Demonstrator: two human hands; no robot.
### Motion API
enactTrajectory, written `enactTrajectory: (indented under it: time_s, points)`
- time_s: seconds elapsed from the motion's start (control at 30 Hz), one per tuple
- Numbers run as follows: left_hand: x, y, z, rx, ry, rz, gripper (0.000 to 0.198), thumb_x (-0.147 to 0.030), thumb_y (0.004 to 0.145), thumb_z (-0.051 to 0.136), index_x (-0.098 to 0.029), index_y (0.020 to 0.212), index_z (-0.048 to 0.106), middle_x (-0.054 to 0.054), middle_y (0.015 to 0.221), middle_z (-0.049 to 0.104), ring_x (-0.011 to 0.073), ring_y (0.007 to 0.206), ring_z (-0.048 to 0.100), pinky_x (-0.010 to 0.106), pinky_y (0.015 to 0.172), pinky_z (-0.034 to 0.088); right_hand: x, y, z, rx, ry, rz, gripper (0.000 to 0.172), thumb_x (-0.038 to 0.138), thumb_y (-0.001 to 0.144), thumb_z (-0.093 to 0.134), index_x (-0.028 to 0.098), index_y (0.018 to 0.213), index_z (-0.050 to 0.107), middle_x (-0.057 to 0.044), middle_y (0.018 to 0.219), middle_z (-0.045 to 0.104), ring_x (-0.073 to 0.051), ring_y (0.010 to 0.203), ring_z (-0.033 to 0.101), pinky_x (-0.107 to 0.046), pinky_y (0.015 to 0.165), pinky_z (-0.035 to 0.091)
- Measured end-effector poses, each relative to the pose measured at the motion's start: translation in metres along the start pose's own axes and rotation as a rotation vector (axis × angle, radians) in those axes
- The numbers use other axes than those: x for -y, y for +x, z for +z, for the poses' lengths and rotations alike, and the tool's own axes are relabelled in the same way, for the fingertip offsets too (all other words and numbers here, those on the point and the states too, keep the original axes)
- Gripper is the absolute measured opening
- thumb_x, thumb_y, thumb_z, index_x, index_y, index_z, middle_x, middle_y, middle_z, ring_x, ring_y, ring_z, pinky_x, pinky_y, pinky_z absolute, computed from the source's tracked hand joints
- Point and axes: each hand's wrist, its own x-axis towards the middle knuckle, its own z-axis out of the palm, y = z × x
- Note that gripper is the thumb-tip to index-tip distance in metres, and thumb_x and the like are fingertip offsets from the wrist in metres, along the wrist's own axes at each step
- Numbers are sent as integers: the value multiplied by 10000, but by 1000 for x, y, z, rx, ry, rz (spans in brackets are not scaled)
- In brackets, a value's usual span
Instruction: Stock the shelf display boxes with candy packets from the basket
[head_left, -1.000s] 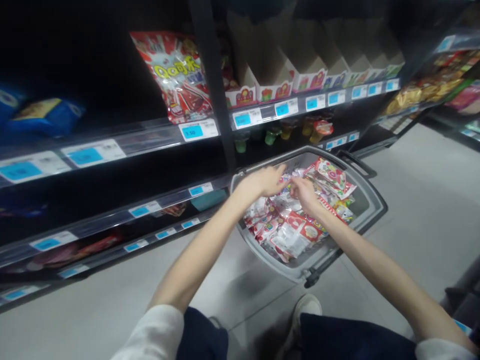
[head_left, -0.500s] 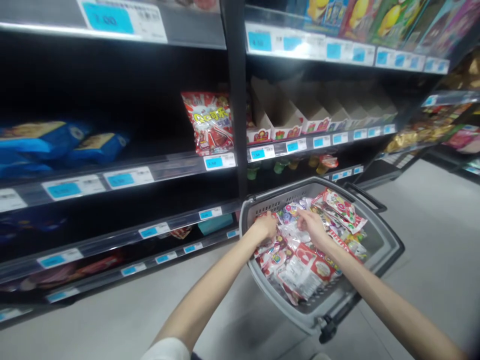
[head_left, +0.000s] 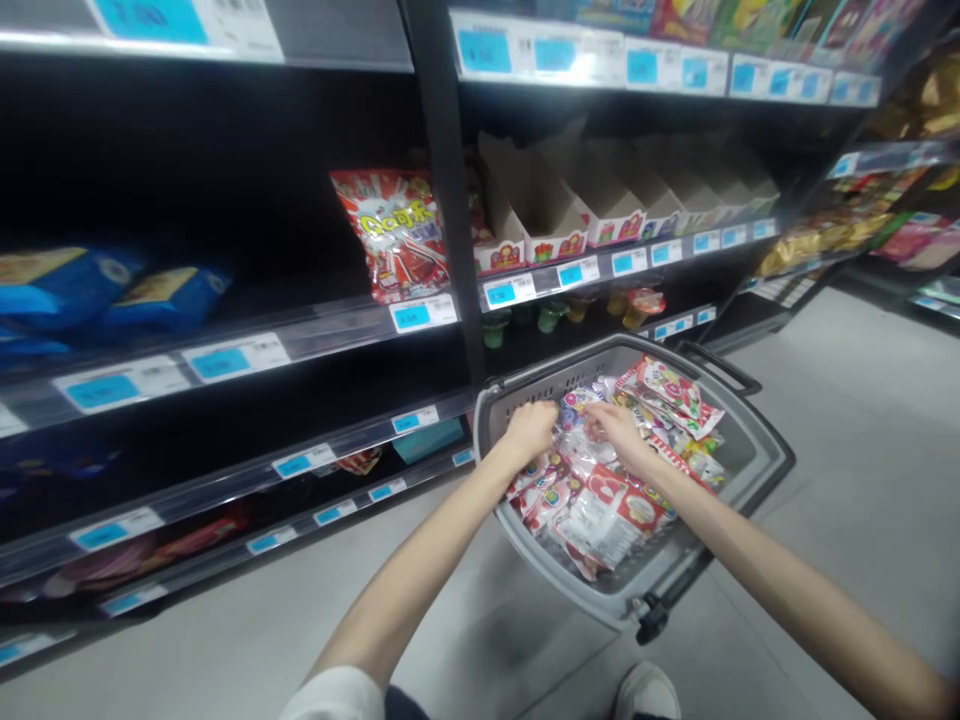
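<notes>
A grey plastic shopping basket (head_left: 491, 420) holds a heap of shiny candy packets (head_left: 611, 530), mostly red, white and purple. Both my hands are inside it. At the basket's left side, my left hand (head_left: 534, 428) is closed, its fingertips hidden among the packets, so what it grips does not show. My right hand (head_left: 619, 430) is a short way to its right, fingers pinched on a packet near the purple packet (head_left: 576, 402). A silvery packet (head_left: 579, 448) lies between the two hands. More red-and-white packets (head_left: 675, 390) rest along the far right of the heap.
Dark shelving with price labels runs along the left and behind the basket. On it stand a red candy bag (head_left: 394, 235), open cardboard display boxes (head_left: 555, 245), blue packages (head_left: 165, 295) and small jelly cups (head_left: 551, 318). My shoe (head_left: 649, 692) is on the grey floor below the basket.
The whole view has shifted slightly, and my shoe now shows at the bottom. My left hand has risen a little within the basket; the right stays pinched in nearly the same place.
</notes>
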Motion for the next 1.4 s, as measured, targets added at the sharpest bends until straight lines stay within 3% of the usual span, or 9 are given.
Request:
enactTrajectory:
  time_s: [0.17,0.3,0.4,0.5,0.73,0.9,1.1,1.23,1.4]
  points:
    - [7,12,-6,-311,-252,71,632,-1,854,419,-165,1449,551,101,1536,533,203,1436,499,373,1206,420,-2,0,-1,-75,6,3,313,386,738,746,192,980,700,-64,975,733,-144,708,635,-238,558,468]
    - [10,17,-8,-499,-927,309,615,-27,768,498,-198,1335,663,73,1444,627,228,1376,567,432,1193,432,1,-2,0,-57,53,-42,415,500,786,750,234,1095,671,-58,1257,682,-179,1008,663,-253,722,532]
    - [11,17,-10,-483,-1262,365,540,-99,748,626,-201,1272,706,84,1448,623,267,1399,543,473,1219,384,5,-5,3,-8,87,-73,426,582,773,756,213,971,677,-49,1115,720,-176,942,665,-265,742,531]
    - [12,17,-10,-455,-1355,355,530,-195,753,735,-197,1281,698,106,1491,581,292,1438,496,491,1243,339,10,-10,8,40,104,-98,459,590,698,827,195,877,674,-33,884,723,-167,779,653,-283,701,532]
    - [17,19,-3,-376,-1065,356,838,-357,730,843,-235,1488,507,106,1635,395,310,1531,343,474,1289,230,13,-12,11,49,155,-124,583,650,619,856,210,960,685,-34,887,735,-173,732,665,-290,636,552]
    - [18,16,-4,-262,-739,369,696,-319,809,767,-216,1459,541,131,1559,501,289,1460,456,472,1271,254,5,-8,10,-19,128,-51,539,717,688,773,213,801,620,21,656,609,-134,552,549,-273,516,476]
    - [20,15,2,-203,-618,365,1042,-294,643,894,-220,1557,399,156,1562,474,344,1440,463,483,1236,326,4,-2,6,-193,188,-106,562,745,705,733,197,752,616,-24,713,641,-160,646,587,-283,575,488]
    - [20,15,6,-152,-526,377,1037,-197,658,843,-194,1576,361,163,1524,509,351,1412,492,481,1234,335,5,0,4,-268,226,-100,527,728,770,683,207,766,605,-62,767,673,-202,746,647,-344,715,546]
    - [21,16,10,-106,-525,370,1082,-242,644,848,-206,1588,322,156,1598,435,374,1449,454,511,1236,336,-2,4,5,-274,275,-114,506,698,759,721,206,775,605,-78,819,691,-237,847,671,-410,824,561]
